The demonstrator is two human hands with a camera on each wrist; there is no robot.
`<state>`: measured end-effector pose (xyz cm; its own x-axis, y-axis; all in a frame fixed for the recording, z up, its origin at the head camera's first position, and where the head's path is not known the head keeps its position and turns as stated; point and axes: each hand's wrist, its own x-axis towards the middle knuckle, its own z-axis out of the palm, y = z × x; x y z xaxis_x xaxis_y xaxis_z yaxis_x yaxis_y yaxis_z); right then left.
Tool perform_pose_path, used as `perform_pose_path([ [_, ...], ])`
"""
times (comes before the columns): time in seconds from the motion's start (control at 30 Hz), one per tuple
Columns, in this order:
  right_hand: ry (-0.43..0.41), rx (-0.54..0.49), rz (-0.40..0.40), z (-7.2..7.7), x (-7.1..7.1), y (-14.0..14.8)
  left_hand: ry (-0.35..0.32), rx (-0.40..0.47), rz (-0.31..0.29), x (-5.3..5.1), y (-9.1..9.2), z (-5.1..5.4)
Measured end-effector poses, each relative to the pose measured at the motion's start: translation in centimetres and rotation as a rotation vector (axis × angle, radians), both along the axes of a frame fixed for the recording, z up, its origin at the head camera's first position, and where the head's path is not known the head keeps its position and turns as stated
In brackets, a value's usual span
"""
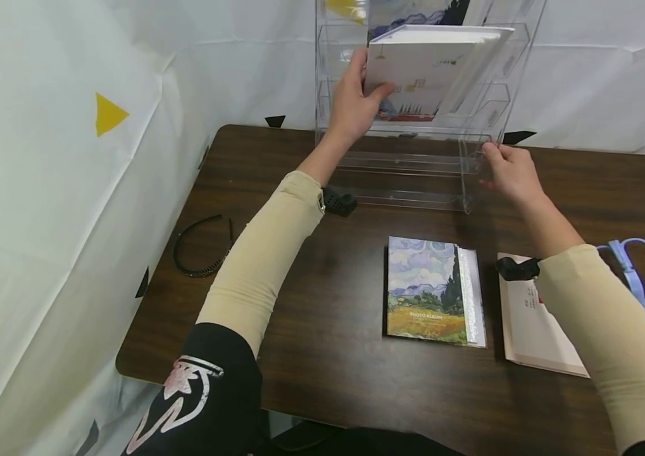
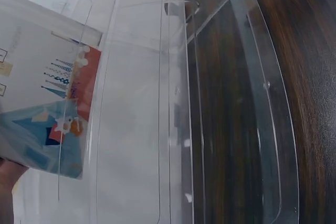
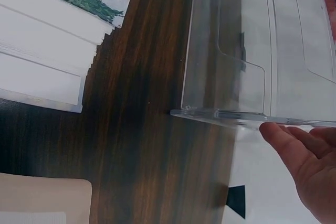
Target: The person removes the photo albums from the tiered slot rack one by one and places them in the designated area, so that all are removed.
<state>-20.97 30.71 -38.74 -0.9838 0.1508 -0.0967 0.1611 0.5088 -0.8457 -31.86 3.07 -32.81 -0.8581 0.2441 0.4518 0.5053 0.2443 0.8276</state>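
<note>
A clear acrylic rack with several tiers stands at the back of the table. My left hand grips the left edge of a white book, thumb across its front, at an upper tier. In the left wrist view the book shows a red and blue printed lower part behind clear plastic. My right hand touches the rack's right side near its lower front; in the right wrist view the fingers of that hand lie against the side panel. Another album stands behind the white book, partly hidden.
A photo album with a landscape cover lies on the table. To its right are a beige book, partly under my right forearm, and a light blue object. A black headband lies at the left.
</note>
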Motion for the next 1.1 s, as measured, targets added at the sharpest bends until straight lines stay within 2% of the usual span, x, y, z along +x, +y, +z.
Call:
perform_pose_path([
  [0.1, -0.005, -0.001, 0.003, 0.0, 0.0, -0.1, 0.109, -0.015, -0.019, 0.4, -0.2, 0.0],
  [0.17, -0.003, -0.002, 0.006, 0.0, -0.1, -0.2, 0.185, 0.008, -0.035, 0.8, -0.3, 0.2],
  [0.27, -0.003, 0.004, 0.016, 0.0, -0.1, -0.3, 0.217, 0.096, -0.092, 1.8, -0.9, 0.8],
  [0.33, -0.003, 0.006, 0.027, 0.0, -0.2, -0.3, 0.193, 0.16, -0.132, 2.8, -1.5, 1.5],
  [0.4, -0.008, 0.007, 0.038, 0.1, -0.2, -0.2, 0.129, 0.205, -0.167, 4.1, -2.3, 2.0],
  [0.5, -0.017, 0.005, 0.054, 0.2, -0.3, -0.1, 0.043, 0.223, -0.182, 6.6, -4.1, 2.2],
  [0.57, -0.025, 0.002, 0.06, 0.2, -0.3, 0.0, 0.002, 0.208, -0.187, 8.5, -5.6, 2.0],
  [0.7, -0.041, -0.006, 0.063, 0.3, -0.5, 0.1, -0.054, 0.188, -0.196, 12.1, -8.7, 0.4],
  [0.8, -0.056, -0.006, 0.056, 0.2, -0.4, 0.2, -0.12, 0.157, -0.192, 14.4, -11.0, -1.6],
  [0.87, -0.067, -0.005, 0.049, 0.1, -0.3, 0.3, -0.195, 0.124, -0.185, 15.8, -12.4, -3.1],
  [0.97, -0.081, -0.015, 0.039, -0.1, -0.2, 0.5, -0.304, 0.05, -0.172, 17.4, -14.2, -5.0],
  [1.1, -0.085, -0.035, 0.035, -0.1, -0.1, 0.6, -0.434, -0.028, -0.159, 18.7, -15.7, -6.9],
])
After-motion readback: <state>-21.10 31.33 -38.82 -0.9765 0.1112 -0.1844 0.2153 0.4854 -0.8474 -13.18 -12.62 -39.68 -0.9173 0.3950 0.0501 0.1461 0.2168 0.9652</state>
